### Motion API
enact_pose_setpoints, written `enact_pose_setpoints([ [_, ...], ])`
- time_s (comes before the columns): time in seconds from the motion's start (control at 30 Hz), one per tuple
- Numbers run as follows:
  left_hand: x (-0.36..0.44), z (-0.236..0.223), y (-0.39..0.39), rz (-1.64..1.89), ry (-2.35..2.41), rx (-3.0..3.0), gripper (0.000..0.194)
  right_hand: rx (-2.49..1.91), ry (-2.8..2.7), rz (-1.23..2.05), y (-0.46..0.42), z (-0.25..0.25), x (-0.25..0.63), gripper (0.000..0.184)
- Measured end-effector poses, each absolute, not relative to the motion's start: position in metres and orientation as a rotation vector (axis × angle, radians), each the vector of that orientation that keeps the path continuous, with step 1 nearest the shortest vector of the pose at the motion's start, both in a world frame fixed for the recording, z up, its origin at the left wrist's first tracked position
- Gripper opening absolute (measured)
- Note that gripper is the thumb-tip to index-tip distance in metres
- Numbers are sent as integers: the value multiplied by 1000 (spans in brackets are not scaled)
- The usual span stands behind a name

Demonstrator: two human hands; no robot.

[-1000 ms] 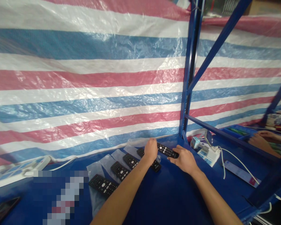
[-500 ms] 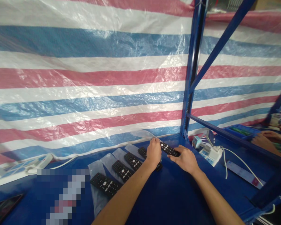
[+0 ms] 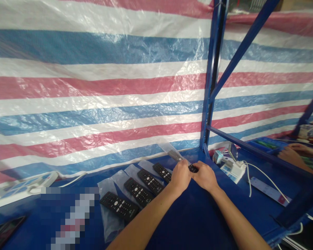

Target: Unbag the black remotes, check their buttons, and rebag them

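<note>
My left hand (image 3: pixel 181 176) and my right hand (image 3: pixel 205 175) meet over a black remote control (image 3: pixel 193 168), both closed on its near end. The rest of the remote sits inside a clear plastic bag (image 3: pixel 172 152) that sticks up and away from my hands. To the left, several more black remotes (image 3: pixel 149 181) lie in a row on clear bags (image 3: pixel 112 222) on the blue table (image 3: pixel 187 218).
A striped red, white and blue tarp (image 3: pixel 94 97) hangs behind the table. A blue rack post (image 3: pixel 212 76) stands at the back right. A white power strip with plugs (image 3: pixel 231 168) and cable lies right of my hands. Another person's hand (image 3: pixel 293 152) rests at far right.
My left hand has left the row of remotes and moved right to join my right hand. The held remote now sits mostly inside the clear bag.
</note>
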State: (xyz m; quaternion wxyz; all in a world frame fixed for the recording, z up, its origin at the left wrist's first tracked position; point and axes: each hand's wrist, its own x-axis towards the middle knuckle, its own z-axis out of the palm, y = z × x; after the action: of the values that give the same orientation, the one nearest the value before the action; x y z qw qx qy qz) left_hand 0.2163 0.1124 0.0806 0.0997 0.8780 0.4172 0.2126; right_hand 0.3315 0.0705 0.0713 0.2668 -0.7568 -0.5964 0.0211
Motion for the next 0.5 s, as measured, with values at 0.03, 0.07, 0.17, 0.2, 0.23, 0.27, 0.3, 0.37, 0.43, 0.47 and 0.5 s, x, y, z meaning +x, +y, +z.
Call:
enact_pose_setpoints([
  [0.03, 216, 80, 113, 631, 1249, 2601, 24, -2057, -1617, 58, 71, 71, 331, 24],
  [0.07, 215, 79, 115, 632, 1259, 2608, 24, -2074, -1627, 57, 71, 71, 330, 25],
  [0.17, 211, 75, 120, 607, 1259, 2614, 22, -2133, -1663, 47, 71, 71, 327, 29],
  [0.2, 210, 73, 122, 593, 1256, 2607, 22, -2155, -1670, 42, 71, 70, 325, 31],
  [0.23, 209, 71, 123, 577, 1259, 2597, 22, -2175, -1675, 40, 71, 70, 324, 31],
  [0.27, 209, 70, 124, 563, 1264, 2589, 22, -2191, -1679, 42, 71, 69, 323, 32],
  [0.3, 209, 68, 124, 555, 1267, 2584, 23, -2200, -1684, 51, 72, 68, 322, 32],
  [0.37, 209, 66, 125, 553, 1267, 2580, 23, -2198, -1696, 85, 72, 66, 323, 34],
  [0.43, 209, 66, 126, 569, 1266, 2566, 21, -2164, -1709, 130, 73, 64, 327, 36],
  [0.47, 209, 66, 126, 574, 1268, 2553, 20, -2133, -1716, 158, 73, 64, 329, 36],
  [0.5, 209, 68, 126, 575, 1274, 2537, 19, -2090, -1724, 194, 73, 64, 333, 36],
])
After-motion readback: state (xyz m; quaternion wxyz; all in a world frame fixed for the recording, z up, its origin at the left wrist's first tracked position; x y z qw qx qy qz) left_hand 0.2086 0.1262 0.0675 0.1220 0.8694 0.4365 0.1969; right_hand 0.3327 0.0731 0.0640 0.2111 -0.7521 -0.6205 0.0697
